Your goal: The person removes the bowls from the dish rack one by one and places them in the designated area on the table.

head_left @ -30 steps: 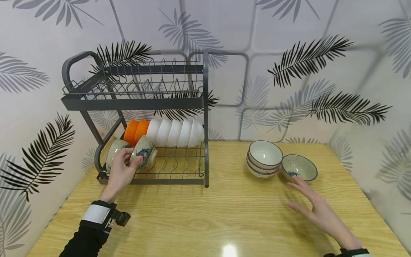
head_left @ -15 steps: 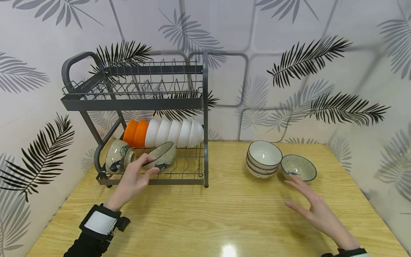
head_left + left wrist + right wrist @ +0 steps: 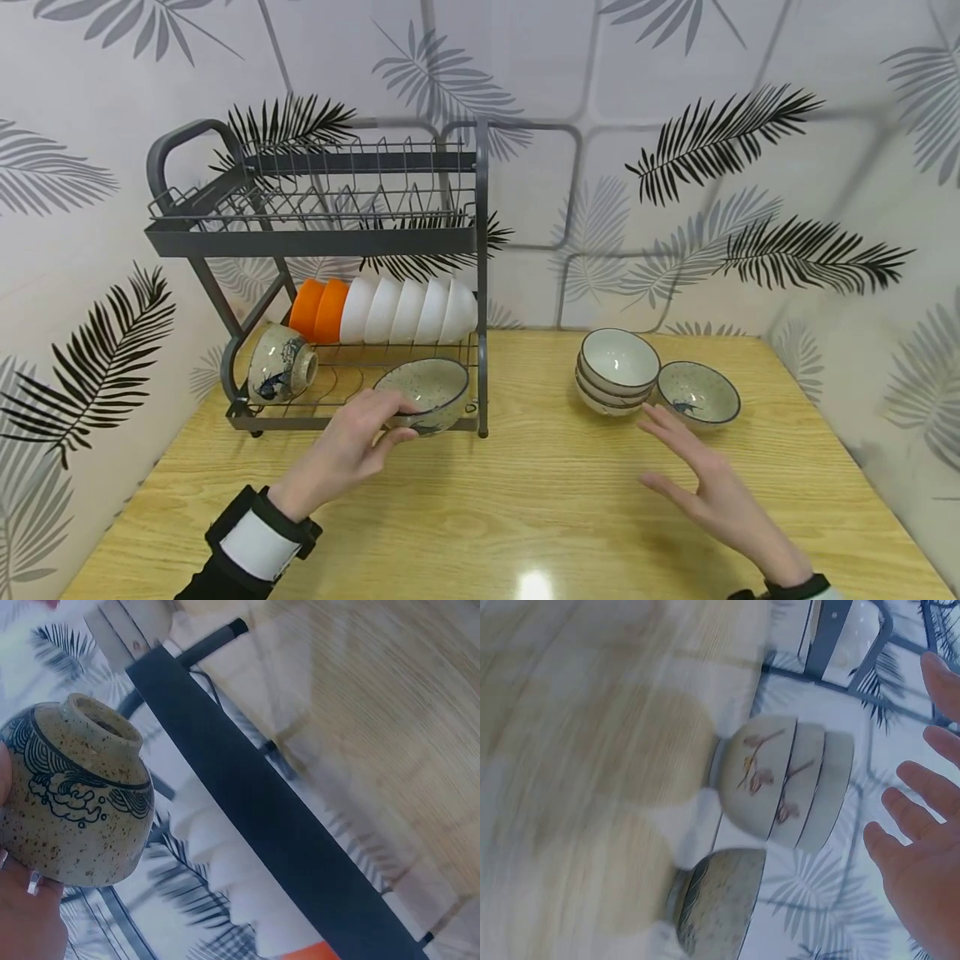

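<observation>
My left hand (image 3: 341, 450) pinches the rim of a speckled bowl (image 3: 442, 400), which is held upright just in front of the rack's lower shelf. The left wrist view shows dark wave patterns on that bowl (image 3: 82, 795). Another speckled bowl (image 3: 276, 362) lies on its side at the lower shelf's left end. My right hand (image 3: 720, 500) hovers with spread fingers, holding nothing, in front of a third speckled bowl (image 3: 697, 393) and a stack of white bowls (image 3: 618, 367). Flower sprigs decorate the stack (image 3: 761, 780) in the right wrist view.
The two-tier dark dish rack (image 3: 315, 243) stands at the table's back left. A row of orange bowls (image 3: 318, 312) and several white bowls (image 3: 408, 312) fills the back of its lower shelf. The wooden table (image 3: 480, 508) meets a leaf-patterned wall.
My left hand has lifted the speckled bowl away from the one beside it, moved it right and forward out of the shelf, and turned it upright. My right hand has shifted slightly left.
</observation>
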Motion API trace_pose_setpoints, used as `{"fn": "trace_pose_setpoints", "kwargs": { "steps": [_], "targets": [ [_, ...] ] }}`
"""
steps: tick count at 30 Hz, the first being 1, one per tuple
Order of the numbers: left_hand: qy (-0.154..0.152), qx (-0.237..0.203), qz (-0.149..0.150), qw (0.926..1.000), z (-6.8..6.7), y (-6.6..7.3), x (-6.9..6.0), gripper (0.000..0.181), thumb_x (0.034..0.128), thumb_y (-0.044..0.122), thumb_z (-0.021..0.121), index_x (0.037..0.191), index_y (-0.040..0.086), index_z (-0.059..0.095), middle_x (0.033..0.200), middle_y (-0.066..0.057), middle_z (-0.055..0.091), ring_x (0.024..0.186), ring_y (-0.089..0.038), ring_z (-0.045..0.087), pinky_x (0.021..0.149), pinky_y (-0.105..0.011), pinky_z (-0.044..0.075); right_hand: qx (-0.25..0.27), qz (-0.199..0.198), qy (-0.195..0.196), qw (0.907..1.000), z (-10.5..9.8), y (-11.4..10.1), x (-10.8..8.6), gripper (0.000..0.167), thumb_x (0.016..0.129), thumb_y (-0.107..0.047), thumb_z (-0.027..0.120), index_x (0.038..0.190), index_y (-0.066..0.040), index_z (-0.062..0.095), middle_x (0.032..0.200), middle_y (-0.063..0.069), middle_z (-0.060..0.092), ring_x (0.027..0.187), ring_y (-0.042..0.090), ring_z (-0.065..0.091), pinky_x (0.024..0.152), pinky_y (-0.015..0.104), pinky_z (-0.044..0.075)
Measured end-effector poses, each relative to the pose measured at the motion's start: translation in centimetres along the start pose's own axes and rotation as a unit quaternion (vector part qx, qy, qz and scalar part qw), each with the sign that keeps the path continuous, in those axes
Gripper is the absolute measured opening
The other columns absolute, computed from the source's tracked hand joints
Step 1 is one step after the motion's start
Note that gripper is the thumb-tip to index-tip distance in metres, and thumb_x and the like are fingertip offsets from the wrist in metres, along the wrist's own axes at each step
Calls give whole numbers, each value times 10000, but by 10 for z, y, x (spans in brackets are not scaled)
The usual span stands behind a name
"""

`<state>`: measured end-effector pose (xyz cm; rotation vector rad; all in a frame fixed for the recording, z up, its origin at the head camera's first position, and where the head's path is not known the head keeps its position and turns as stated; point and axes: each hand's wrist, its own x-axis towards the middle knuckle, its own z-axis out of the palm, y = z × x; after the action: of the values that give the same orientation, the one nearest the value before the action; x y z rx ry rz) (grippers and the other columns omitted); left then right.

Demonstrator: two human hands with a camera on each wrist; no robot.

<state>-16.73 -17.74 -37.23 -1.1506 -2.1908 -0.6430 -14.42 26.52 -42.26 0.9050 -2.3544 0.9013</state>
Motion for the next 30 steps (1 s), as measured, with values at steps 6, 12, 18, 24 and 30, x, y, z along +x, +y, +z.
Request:
{"fn": "trace_pose_setpoints", "kwargs": {
  "steps": [6,12,18,24,30],
  "targets": [
    [-303,-63,393,9987,9,17,6,340,792,35,794,1078,104,623,957,25,695,854,-89,652,819,-309,560,166,-143,-226,9995,10,-14,8,706,765,18,814,1416,-34,547,1606,7,401,1518,24,295,1195,75,222],
    [-621,32,647,9960,20,30,6,284,826,91,770,1071,113,629,975,42,674,910,-92,658,869,-292,565,492,-657,-222,9964,24,-29,16,702,770,-19,817,1415,-6,542,1562,124,466,1512,113,348,1229,147,244],
    [-914,144,761,9928,31,40,6,231,867,161,744,1064,126,630,966,57,690,899,-58,649,883,-277,554,564,-1217,-198,9908,39,-42,24,582,909,-226,740,1413,-8,547,1537,139,493,1500,166,379,1242,184,252],
    [-1083,172,950,9894,39,49,8,241,854,173,765,1058,139,643,978,70,707,925,-43,659,902,-270,556,721,-1643,-185,9836,52,-52,31,523,964,-292,670,1387,-1,569,1497,169,525,1500,189,378,1254,215,251],
    [-1208,290,1142,9857,45,57,11,239,861,185,777,1057,163,642,984,94,701,945,-32,656,905,-239,550,877,-2046,-272,9745,62,-59,37,522,897,-214,754,1349,-3,599,1463,167,560,1483,232,406,1279,274,224]
  ]
}}
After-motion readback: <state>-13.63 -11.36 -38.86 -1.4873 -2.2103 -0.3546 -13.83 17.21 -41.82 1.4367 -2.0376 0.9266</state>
